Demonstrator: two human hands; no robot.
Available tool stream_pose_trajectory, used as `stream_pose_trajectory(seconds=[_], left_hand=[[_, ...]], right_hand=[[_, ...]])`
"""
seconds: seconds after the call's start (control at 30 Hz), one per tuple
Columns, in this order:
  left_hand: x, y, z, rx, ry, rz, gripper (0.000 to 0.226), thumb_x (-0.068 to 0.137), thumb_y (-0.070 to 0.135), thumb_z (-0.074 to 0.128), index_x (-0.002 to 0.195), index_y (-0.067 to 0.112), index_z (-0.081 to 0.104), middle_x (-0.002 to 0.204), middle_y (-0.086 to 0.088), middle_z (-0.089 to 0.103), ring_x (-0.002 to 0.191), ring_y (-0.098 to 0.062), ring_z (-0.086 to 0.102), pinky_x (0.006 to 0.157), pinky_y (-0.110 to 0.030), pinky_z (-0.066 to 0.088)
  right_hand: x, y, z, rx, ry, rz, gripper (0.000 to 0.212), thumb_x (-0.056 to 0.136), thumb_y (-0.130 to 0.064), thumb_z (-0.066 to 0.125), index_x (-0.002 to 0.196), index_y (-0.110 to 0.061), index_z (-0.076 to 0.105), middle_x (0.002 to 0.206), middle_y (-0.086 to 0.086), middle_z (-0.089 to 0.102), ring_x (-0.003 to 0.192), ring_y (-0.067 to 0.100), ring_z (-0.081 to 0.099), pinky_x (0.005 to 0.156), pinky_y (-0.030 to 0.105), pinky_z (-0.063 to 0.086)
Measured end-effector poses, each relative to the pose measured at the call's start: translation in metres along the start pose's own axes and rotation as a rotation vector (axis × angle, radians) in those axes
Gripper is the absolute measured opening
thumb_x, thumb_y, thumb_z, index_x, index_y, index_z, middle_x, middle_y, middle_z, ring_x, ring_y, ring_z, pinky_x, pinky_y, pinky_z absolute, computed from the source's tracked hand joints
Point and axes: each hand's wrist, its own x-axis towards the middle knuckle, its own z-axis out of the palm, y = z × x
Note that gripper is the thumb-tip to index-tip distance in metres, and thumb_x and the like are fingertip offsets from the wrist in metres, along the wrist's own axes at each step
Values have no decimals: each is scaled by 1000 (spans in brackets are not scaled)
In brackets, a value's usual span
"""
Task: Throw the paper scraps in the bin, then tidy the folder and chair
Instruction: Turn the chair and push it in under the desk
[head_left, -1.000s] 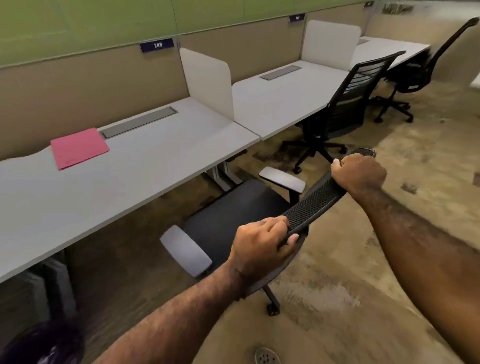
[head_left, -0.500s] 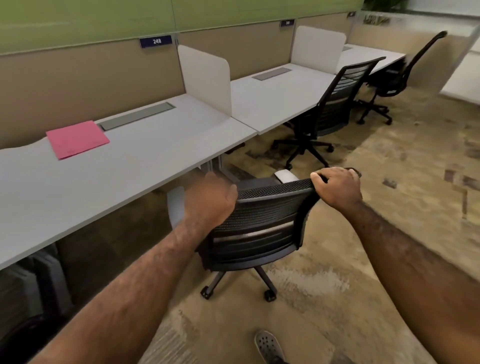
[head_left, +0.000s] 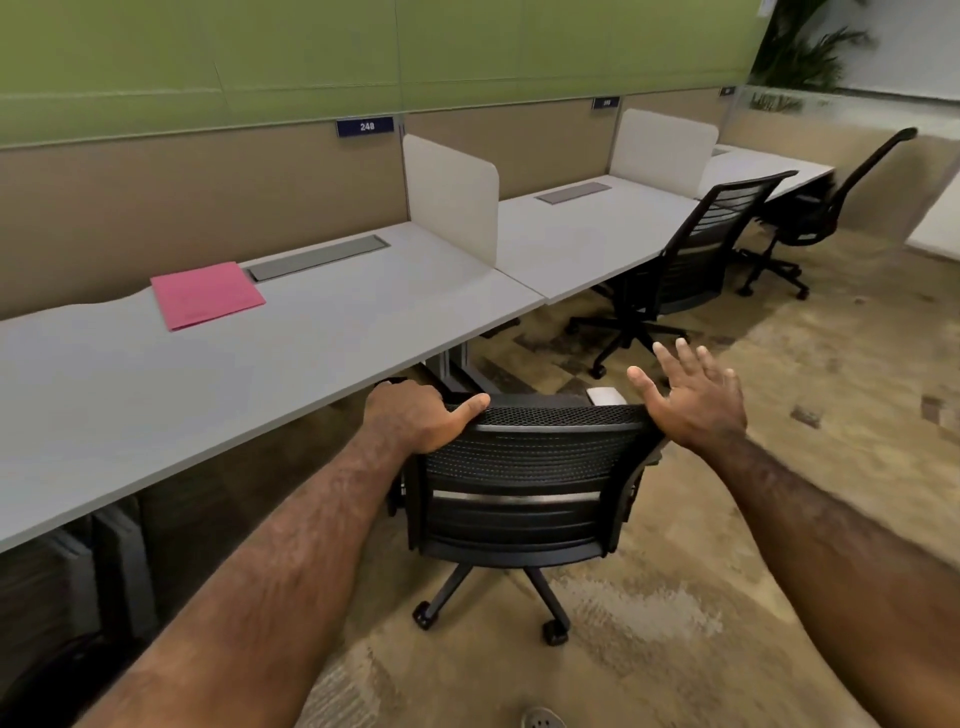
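Observation:
A black mesh office chair (head_left: 524, 483) stands with its back toward me, its seat tucked partly under the grey desk (head_left: 322, 338). My left hand (head_left: 421, 415) grips the top left corner of the backrest, thumb lying along the rim. At the top right corner my right hand (head_left: 691, 400) has its fingers spread, the heel of the palm at the rim and nothing held. A pink folder (head_left: 205, 293) lies flat on the desk at the back left, beside a grey cable hatch (head_left: 317, 257). No paper scraps show.
White dividers (head_left: 452, 197) separate the desks. Two more black chairs (head_left: 691, 260) (head_left: 831, 208) stand to the right along the row. A dark round shape (head_left: 47, 680) sits under the desk at the lower left. Carpeted floor stretches to the right.
The chair has turned to face the desk and slid in toward it. My right hand has let go of the backrest and spread its fingers; my left hand now grips the top left corner.

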Motion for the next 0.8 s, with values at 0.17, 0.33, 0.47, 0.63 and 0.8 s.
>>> stream_pose_trajectory(seconds=[0.17, 0.33, 0.47, 0.63, 0.8], left_hand=[[-19, -3, 3, 57, -25, -15, 95, 70, 91, -4, 62, 19, 59, 61, 1, 58, 63, -16, 59, 73, -37, 54], [-35, -8, 6, 90, -46, -28, 98, 68, 92, -5, 66, 22, 63, 61, 2, 60, 60, -14, 58, 68, -34, 54], [-52, -14, 1, 79, -50, -75, 93, 69, 91, -2, 60, 21, 58, 59, 1, 58, 58, -15, 57, 66, -32, 55], [-85, -25, -1, 64, -34, -172, 90, 72, 91, 2, 57, 20, 56, 57, 2, 57, 56, -13, 55, 62, -28, 52], [-122, -42, 2, 35, 11, -276, 103, 68, 92, -7, 67, 23, 69, 60, 4, 62, 58, -11, 58, 60, -28, 53]], right_hand=[[-11, -4, 1, 69, -119, 64, 89, 77, -90, 5, 152, -43, 22, 163, -10, 20, 147, 23, 27, 113, 52, 27], [-28, -16, 0, 36, 2, 73, 89, 74, -93, 7, 134, -45, 53, 138, -2, 60, 125, 29, 56, 97, 43, 43], [-36, -27, 0, 63, 65, 29, 86, 75, -92, 14, 134, -43, 54, 135, 0, 63, 121, 30, 58, 92, 42, 45], [-49, -44, -3, 82, 84, -61, 76, 83, -84, 24, 135, -38, 55, 140, -3, 59, 124, 28, 56, 90, 40, 45], [-63, -62, 1, 115, 90, -154, 77, 83, -85, 23, 133, -38, 55, 142, -9, 56, 129, 21, 53, 96, 42, 46]])
